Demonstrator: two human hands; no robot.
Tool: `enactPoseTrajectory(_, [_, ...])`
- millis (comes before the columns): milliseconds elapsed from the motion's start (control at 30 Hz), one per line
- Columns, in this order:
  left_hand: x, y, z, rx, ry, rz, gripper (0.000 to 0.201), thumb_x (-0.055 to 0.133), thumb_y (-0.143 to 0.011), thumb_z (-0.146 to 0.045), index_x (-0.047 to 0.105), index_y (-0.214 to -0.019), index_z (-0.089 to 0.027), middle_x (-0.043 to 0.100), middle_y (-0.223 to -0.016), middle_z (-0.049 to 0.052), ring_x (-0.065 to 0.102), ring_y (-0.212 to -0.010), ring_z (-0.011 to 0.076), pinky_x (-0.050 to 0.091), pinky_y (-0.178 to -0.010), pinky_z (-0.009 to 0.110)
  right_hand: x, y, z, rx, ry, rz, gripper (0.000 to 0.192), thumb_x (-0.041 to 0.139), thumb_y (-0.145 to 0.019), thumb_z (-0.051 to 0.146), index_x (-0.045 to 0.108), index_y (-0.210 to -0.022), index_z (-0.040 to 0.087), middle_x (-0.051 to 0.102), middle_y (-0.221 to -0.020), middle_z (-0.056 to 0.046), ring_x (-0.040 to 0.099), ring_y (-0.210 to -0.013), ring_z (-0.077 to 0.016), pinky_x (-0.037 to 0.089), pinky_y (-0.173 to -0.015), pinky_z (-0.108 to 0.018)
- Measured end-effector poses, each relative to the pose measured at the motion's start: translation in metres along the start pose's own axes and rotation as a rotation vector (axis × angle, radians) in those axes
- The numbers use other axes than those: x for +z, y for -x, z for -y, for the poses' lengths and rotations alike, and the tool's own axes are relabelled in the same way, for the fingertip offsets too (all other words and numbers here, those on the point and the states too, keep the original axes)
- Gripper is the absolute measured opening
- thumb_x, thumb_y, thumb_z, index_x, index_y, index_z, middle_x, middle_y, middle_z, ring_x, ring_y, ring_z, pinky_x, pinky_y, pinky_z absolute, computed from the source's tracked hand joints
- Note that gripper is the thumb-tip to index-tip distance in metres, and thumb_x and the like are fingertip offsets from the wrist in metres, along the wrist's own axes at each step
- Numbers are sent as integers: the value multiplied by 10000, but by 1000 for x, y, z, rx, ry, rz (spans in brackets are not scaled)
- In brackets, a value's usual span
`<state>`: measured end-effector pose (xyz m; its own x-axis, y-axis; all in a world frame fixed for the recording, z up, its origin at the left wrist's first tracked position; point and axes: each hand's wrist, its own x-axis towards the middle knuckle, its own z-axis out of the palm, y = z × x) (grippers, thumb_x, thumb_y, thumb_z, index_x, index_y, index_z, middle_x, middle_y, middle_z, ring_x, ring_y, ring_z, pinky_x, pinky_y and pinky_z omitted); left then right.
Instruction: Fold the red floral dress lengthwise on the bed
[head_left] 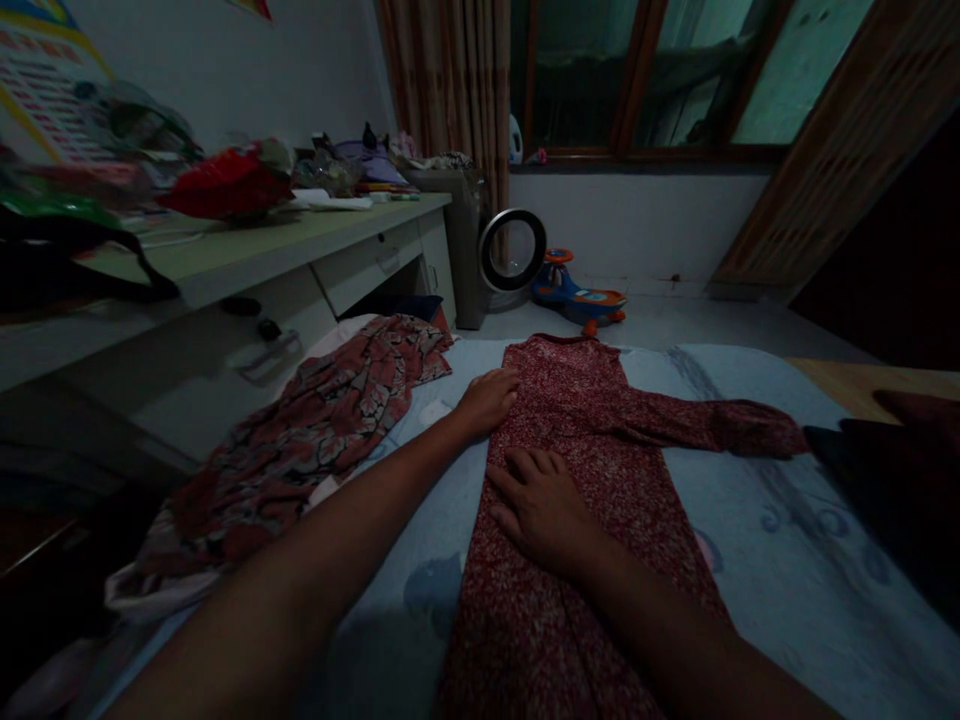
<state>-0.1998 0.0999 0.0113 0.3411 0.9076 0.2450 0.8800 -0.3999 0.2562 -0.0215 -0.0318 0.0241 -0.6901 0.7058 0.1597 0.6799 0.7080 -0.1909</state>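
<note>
A dark red speckled dress (600, 470) lies flat along a pale blue bed sheet (757, 500), one long sleeve stretched out to the right. My left hand (489, 398) rests on the dress's left edge near the shoulder, fingers curled over the fabric. My right hand (538, 505) lies palm down on the middle of the dress, fingers spread. Neither hand lifts the cloth.
A red and cream patterned garment (315, 430) is heaped at the bed's left edge. A cluttered desk (247, 250) stands on the left. A round fan (514, 250) and a toy ride-on car (577, 292) sit on the floor beyond. Dark cloth (892, 450) lies at right.
</note>
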Motion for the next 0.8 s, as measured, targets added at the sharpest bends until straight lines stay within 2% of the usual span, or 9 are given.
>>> enactPoseTrajectory(133, [4,27,-10,55,-70,62,409,436,-983,-322,511,-1359,-177,486,-1502,101,406,-1410,226,316,-1168,395,0,1,0,6,-1,-8,458,548,-952,445,524,-1385,298,531,-1369,-102,451,-1217,-296,318,-1049,-463])
enactPoseTrajectory(233, [9,32,-10,41,-106,80,470,433,-994,-376,447,-1417,-174,445,-1533,119,375,-1436,238,300,-1176,406,0,1,1,5,1,-10,462,553,-949,450,524,-1384,299,530,-1371,-103,447,-1223,-298,315,-1050,-463])
enactPoseTrajectory(500, [14,-3,2,-47,-146,93,462,357,-1014,-381,423,-1432,-193,437,-1539,107,374,-1431,251,317,-1153,438,0,1,0,2,8,-5,485,537,-955,447,495,-1416,304,498,-1422,-106,442,-1230,-296,308,-1050,-471])
enactPoseTrajectory(800, [19,-40,15,-178,-133,124,485,336,-1012,-411,402,-1457,-228,382,-1582,78,310,-1461,307,278,-1154,504,-1,0,0,-3,-10,-6,482,549,-947,452,505,-1404,307,536,-1363,-99,450,-1215,-301,323,-1047,-473])
